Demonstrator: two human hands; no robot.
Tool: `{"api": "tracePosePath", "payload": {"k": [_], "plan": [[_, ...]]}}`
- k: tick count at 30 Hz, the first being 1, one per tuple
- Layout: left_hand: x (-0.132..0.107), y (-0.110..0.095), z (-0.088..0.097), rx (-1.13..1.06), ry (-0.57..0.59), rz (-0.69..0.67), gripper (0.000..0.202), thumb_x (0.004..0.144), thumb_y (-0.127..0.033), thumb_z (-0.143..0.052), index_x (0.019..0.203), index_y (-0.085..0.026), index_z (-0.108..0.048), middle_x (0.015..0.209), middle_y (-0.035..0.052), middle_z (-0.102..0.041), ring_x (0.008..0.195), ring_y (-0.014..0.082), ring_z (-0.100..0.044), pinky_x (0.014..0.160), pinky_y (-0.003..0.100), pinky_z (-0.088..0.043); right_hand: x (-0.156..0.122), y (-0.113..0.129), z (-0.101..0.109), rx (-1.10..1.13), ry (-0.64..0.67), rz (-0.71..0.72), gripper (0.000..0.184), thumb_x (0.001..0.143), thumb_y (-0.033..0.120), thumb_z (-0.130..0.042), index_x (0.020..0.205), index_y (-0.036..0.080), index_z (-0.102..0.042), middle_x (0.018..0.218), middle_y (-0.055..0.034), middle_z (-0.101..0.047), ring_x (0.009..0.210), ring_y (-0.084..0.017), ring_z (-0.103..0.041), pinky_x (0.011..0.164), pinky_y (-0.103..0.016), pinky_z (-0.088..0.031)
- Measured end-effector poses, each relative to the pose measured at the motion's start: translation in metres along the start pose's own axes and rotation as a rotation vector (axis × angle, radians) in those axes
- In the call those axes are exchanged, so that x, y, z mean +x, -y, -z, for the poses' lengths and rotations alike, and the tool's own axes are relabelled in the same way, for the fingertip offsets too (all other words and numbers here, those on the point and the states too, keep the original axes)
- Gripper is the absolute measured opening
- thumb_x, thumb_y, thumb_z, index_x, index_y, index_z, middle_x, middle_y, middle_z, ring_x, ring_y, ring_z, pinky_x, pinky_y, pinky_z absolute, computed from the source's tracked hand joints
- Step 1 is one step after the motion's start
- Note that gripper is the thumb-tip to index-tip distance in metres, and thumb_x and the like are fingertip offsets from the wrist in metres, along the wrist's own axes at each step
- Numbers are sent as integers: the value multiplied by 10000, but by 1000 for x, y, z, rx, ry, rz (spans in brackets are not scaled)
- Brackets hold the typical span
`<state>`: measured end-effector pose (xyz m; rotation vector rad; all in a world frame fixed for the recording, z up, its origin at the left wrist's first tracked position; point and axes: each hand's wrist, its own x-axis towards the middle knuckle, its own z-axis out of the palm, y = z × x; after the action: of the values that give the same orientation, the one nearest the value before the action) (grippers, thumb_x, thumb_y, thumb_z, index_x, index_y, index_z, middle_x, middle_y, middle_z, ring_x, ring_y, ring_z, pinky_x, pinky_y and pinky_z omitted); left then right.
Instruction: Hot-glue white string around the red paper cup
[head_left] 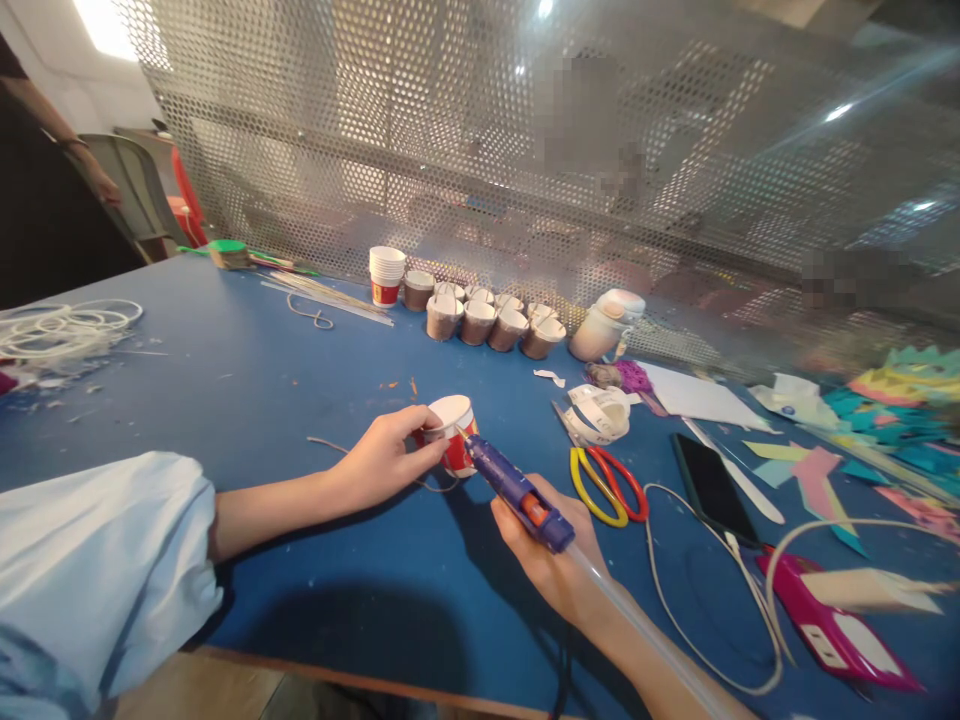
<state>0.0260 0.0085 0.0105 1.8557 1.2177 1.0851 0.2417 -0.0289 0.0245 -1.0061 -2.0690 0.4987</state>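
Observation:
My left hand [386, 453] grips a small red and white paper cup [457, 455] by its left side, low over the blue table. In my right hand [551, 560] is a dark blue hot glue gun [514, 490] with a clear glue stick running out of its back. The gun's nozzle points at the cup's rim and sits against or very close to it; I cannot tell which. A thin grey cord [328, 443] lies on the table beside my left hand and passes by the cup's base.
Several brown-wrapped cups [478, 325] and a stack of paper cups [387, 277] stand at the back. Right of my hands lie red-and-yellow scissors [609, 487], a tape measure roll [600, 413], a phone [715, 487] and a pink power strip [836, 630]. White cord coils [67, 330] lie left.

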Motion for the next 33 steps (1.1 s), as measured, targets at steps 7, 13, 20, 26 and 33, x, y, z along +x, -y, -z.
{"api": "tracePosePath", "payload": {"k": [7, 13, 20, 26, 33], "plan": [[-1, -1, 0, -16, 0, -17, 137, 841, -258, -516, 752, -158, -546, 691, -22, -565, 657, 105, -497, 644, 225, -402, -1, 2, -3, 12, 30, 20, 90, 865, 230, -535, 785, 202, -506, 607, 38, -540, 475, -77, -472, 493, -197, -396], [0, 1, 0, -20, 7, -14, 143, 846, -274, -517, 763, -159, -542, 705, -15, -571, 669, 109, -493, 654, 231, -404, -1, 2, -2, 22, 19, 3, 77, 860, 231, -537, 791, 200, -520, 595, 42, -529, 460, -75, -456, 474, -195, -385], [0, -1, 2, -29, 12, -19, 128, 833, -252, -515, 742, -161, -512, 684, -24, -530, 650, 103, -461, 626, 225, -388, 3, 7, 5, 28, -11, -157, 238, 884, 308, -508, 674, 216, -444, 523, 60, -406, 444, -80, -374, 455, -209, -361], [0, -3, 3, -54, 30, -28, 135, 827, -255, -506, 735, -159, -524, 696, -15, -538, 681, 114, -478, 654, 231, -403, 1, 8, 4, 25, 7, -131, 226, 878, 307, -509, 677, 212, -468, 530, 52, -431, 451, -81, -386, 476, -214, -373], [0, -9, 5, -97, 23, 3, 150, 802, -278, -511, 711, -159, -514, 662, -21, -515, 646, 111, -465, 616, 227, -398, 0, 1, 7, 117, -1, -272, 299, 871, 391, -533, 654, 211, -434, 490, 66, -386, 424, -76, -375, 420, -197, -349]]}}
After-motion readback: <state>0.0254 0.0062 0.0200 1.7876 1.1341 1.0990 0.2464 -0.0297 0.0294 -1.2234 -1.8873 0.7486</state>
